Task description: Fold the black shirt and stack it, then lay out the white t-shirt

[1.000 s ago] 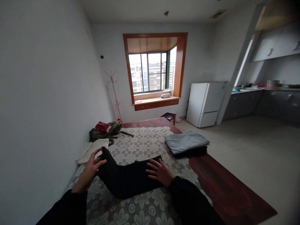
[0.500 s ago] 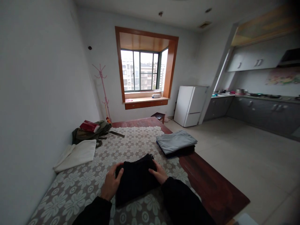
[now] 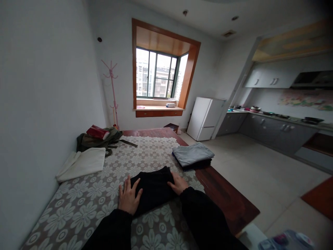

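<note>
Left hand [image 3: 128, 198] flat, fingers spread wide, pressing on the near left edge of the folded black garment [image 3: 153, 189]; nothing pinched in that grip. Right hand [image 3: 179, 183] laid against the garment's right edge, fingers half curled along the fold; palm side hidden, so impossible to tell whether cloth is pinched there or only touched. Both wrists lost in black sleeves [image 3: 203, 218] running off the lower edge. Garment lying between the two hands, on the flower-patterned lace cloth [image 3: 85, 201] over the dark wooden worktop [image 3: 223, 198]. Just beyond the right hand, a stack of folded grey clothes [image 3: 192, 154] near the worktop's right side. Farther left, by the wall, a folded white cloth [image 3: 83, 164], then an olive bag [image 3: 93, 140] with a red packet [image 3: 97, 132] on top. Lower right corner blurred, contents hard to make out.
</note>
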A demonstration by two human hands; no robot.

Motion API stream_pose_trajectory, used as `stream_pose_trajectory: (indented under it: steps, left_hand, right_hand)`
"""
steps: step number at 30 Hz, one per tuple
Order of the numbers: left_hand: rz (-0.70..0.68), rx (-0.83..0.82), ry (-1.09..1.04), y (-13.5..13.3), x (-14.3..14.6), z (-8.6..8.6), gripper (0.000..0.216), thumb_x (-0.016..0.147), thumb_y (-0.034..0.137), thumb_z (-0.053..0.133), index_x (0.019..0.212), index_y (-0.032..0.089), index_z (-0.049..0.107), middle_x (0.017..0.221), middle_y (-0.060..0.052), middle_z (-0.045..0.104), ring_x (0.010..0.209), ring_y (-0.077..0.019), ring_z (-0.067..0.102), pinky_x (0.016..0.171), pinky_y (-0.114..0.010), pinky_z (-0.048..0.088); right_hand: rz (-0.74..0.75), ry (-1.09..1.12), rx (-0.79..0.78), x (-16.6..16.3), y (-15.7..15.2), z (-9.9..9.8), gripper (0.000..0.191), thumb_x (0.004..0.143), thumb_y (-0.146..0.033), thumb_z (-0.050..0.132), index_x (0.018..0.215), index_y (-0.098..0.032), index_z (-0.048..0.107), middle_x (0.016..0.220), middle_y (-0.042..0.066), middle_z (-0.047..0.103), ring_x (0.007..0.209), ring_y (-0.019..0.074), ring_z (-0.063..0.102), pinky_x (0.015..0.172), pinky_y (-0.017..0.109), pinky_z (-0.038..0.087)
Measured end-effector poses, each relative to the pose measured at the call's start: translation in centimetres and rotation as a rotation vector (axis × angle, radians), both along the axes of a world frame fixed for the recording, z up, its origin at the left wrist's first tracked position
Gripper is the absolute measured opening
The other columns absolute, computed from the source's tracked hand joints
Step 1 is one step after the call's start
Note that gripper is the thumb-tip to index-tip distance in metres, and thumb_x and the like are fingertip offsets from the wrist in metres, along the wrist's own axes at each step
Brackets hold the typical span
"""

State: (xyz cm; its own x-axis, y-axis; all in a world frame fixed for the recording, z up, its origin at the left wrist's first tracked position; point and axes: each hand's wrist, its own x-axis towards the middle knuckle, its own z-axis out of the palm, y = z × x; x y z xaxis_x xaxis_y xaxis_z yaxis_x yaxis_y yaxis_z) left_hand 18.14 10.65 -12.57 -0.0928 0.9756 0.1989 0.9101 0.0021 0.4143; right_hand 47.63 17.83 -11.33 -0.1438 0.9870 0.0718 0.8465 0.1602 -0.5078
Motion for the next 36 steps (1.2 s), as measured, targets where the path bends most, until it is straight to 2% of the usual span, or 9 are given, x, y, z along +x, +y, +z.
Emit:
stream_pose_trajectory:
  steps: [6,9,12,15,18,22,29,33,36]
  left_hand:
    - [0.071,0.050,-0.161,0.0,-0.2,-0.6,0.081,0.089,0.048,0.051,0.154,0.005,0.030,0.156,-0.029,0.042,0.153,-0.0410,0.022,0.123,-0.063,0.015]
    - [0.013,0.088,-0.534,0.2,-0.5,-0.2,0.076,0.086,0.038,0.057,0.154,0.011,0.033,0.158,-0.023,0.043,0.152,-0.0357,0.028,0.126,-0.057,0.016]
    - [0.008,0.088,-0.952,0.5,-0.9,0.4,0.072,0.083,0.028,0.060,0.151,0.022,0.036,0.155,-0.017,0.048,0.145,-0.0313,0.042,0.121,-0.052,0.034]
    - [0.021,0.079,-1.089,0.9,-1.3,0.7,0.070,0.083,0.025,0.059,0.149,0.024,0.035,0.149,-0.018,0.055,0.141,-0.0289,0.049,0.112,-0.047,0.047]
    - [0.030,0.072,-1.159,1.0,-1.3,0.9,0.067,0.082,0.026,0.061,0.144,0.022,0.037,0.148,-0.021,0.054,0.138,-0.0296,0.052,0.108,-0.045,0.051]
    - [0.014,-0.009,-1.232,0.5,-0.7,1.4,0.066,0.082,0.037,0.064,0.142,0.025,0.038,0.158,-0.021,0.043,0.120,-0.0306,0.067,0.088,-0.040,0.061]
    - [0.085,-0.106,-1.341,0.2,-0.8,3.6,0.069,0.077,0.041,0.069,0.138,0.028,0.041,0.157,-0.018,0.043,0.114,-0.0308,0.069,0.067,-0.030,0.062]
    - [0.126,-0.104,-1.376,0.4,-1.2,3.9,0.065,0.076,0.040,0.068,0.135,0.027,0.043,0.155,-0.017,0.046,0.112,-0.0291,0.070,0.069,-0.031,0.062]
    - [0.131,-0.114,-1.368,0.4,-1.2,3.8,0.066,0.074,0.040,0.069,0.133,0.027,0.044,0.155,-0.017,0.047,0.110,-0.0288,0.071,0.069,-0.031,0.062]
  right_hand:
    - [-0.103,0.042,-0.144,0.2,0.4,0.8,0.041,0.074,-0.042,0.073,0.106,-0.019,0.065,0.118,0.016,0.063,0.118,0.0378,0.057,0.101,0.046,0.040]
    - [-0.070,0.135,-0.168,-0.1,0.6,1.1,0.030,0.073,-0.035,0.072,0.096,-0.020,0.062,0.108,0.012,0.064,0.113,0.0343,0.059,0.098,0.044,0.042]
    - [-0.004,0.266,-0.203,-0.5,0.5,1.8,0.028,0.076,-0.037,0.069,0.098,-0.023,0.057,0.094,0.005,0.064,0.099,0.0285,0.063,0.090,0.041,0.047]
    - [0.071,0.392,-0.235,-0.8,0.5,3.2,0.036,0.078,-0.044,0.068,0.104,-0.026,0.050,0.080,-0.002,0.062,0.081,0.0233,0.065,0.077,0.039,0.052]
    - [0.137,0.472,-0.226,-0.4,1.6,6.2,0.043,0.079,-0.051,0.066,0.109,-0.027,0.046,0.074,-0.006,0.061,0.069,0.0202,0.064,0.066,0.035,0.053]
    - [0.210,0.482,-0.140,1.3,5.3,13.1,0.046,0.080,-0.056,0.067,0.112,-0.028,0.049,0.077,-0.005,0.064,0.067,0.0180,0.063,0.062,0.031,0.051]
    - [0.166,0.348,0.047,5.1,14.1,24.1,0.043,0.071,-0.037,0.081,0.107,-0.026,0.061,0.079,-0.007,0.064,0.074,0.0152,0.060,0.070,0.027,0.049]
    - [0.021,0.292,0.082,9.0,17.7,26.2,0.037,0.078,-0.033,0.075,0.110,-0.022,0.060,0.076,-0.005,0.064,0.070,0.0152,0.061,0.068,0.028,0.051]
    - [-0.124,0.254,0.091,12.6,19.1,25.0,0.031,0.084,-0.031,0.072,0.111,-0.020,0.061,0.079,-0.002,0.066,0.073,0.0162,0.063,0.070,0.030,0.053]
